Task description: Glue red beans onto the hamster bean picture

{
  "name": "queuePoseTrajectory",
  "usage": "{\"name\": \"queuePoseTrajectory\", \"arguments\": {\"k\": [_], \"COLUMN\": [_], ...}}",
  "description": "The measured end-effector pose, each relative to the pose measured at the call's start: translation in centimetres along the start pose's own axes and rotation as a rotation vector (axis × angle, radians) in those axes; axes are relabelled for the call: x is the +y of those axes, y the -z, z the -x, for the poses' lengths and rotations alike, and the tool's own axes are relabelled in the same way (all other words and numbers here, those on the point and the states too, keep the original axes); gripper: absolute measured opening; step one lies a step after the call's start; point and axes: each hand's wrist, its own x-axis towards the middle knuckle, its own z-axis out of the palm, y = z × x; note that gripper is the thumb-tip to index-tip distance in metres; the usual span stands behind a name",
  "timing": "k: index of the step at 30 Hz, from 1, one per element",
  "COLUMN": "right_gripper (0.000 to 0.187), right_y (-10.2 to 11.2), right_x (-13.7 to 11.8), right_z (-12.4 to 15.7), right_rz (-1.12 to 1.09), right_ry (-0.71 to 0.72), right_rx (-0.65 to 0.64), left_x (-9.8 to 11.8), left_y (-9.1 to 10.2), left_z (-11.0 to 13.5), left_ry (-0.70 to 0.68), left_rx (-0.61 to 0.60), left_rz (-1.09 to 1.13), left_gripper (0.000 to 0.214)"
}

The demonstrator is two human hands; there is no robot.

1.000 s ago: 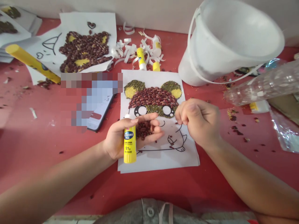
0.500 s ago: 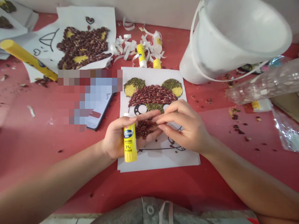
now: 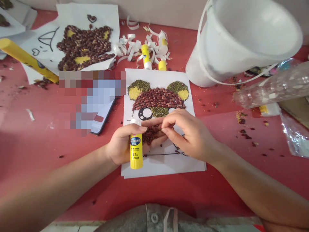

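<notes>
My left hand (image 3: 120, 140) is closed around a yellow glue stick (image 3: 136, 153), its thumb pressed on the upper part near the white end. Small dark red beans (image 3: 150, 133) lie in the same cupped palm and fingers. My right hand (image 3: 190, 133) is beside them, thumb and forefinger pinched together over the beans; what sits between the tips is too small to make out. Below both hands is a paper drawing (image 3: 166, 167) of an animal face. Red beans (image 3: 159, 98) cover its forehead, with green beans (image 3: 178, 86) and yellow grains (image 3: 135, 93) on the ears.
A white bucket (image 3: 200, 64) stands at the back right, near a clear plastic bottle (image 3: 270, 83). Left of the drawing lies a partly blurred phone (image 3: 102, 119). Behind are a bean-covered picture (image 3: 96, 48), paper shreds (image 3: 132, 50) and another glue stick (image 3: 146, 56). Loose beans dot the red table (image 3: 91, 190).
My right hand has shifted slightly left, and its fingers have drawn closer together over the beans. The glue stick in my left hand has moved a little right, the thumb further across it.
</notes>
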Motion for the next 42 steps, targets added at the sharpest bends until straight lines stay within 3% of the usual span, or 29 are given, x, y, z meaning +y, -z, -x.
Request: {"name": "queuePoseTrajectory", "arguments": {"k": [4, 10, 13, 19, 22, 26, 32, 38, 42], "right_gripper": [0.009, 0.010, 0.012, 0.015, 0.017, 0.015, 0.010, 0.011, 0.009], "right_y": [-0.2, -0.8, -1.0, -0.8, -0.2, 0.1, -0.9, -1.5, -1.5], "right_x": [-0.4, -1.0, -1.3, -1.3, -0.9, -0.6, -1.2, -1.5, -1.2], "right_z": [-0.1, -0.5, -0.8, -0.9, -0.9, -0.9, -0.8, -0.7, -0.5], "right_rz": [-0.103, -0.271, -0.398, -0.752, -0.712, -0.538, -0.579, -0.534, -0.637], "right_ry": [-0.017, -0.153, -0.266, -0.397, -0.362, -0.344, -0.317, -0.284, -0.360], "right_rx": [0.038, 0.127, 0.076, -0.148, -0.218, -0.083, 0.005, 0.061, 0.030], "left_x": [-0.3, -1.1, -1.2, -1.0, -0.9, -0.6, -0.4, -0.4, -0.4], "left_y": [0.1, -0.2, -0.7, -0.8, -0.6, -0.6, -1.0, -1.3, -1.2], "left_z": [0.0, 0.2, 0.2, 0.2, 0.3, 0.4, 0.5, 0.4, 0.4], "left_ry": [0.013, -0.017, 0.000, 0.008, 0.033, 0.078, 0.095, 0.057, 0.046], "left_rx": [-0.021, 0.062, 0.090, 0.142, 0.131, 0.100, 0.015, 0.000, -0.049], "left_rz": [-0.058, -0.295, -0.377, -0.426, -0.455, -0.611, -0.907, -0.948, -0.962], "left_gripper": [0.026, 0.019, 0.011, 0.021, 0.021, 0.020, 0.023, 0.014, 0.015]}}
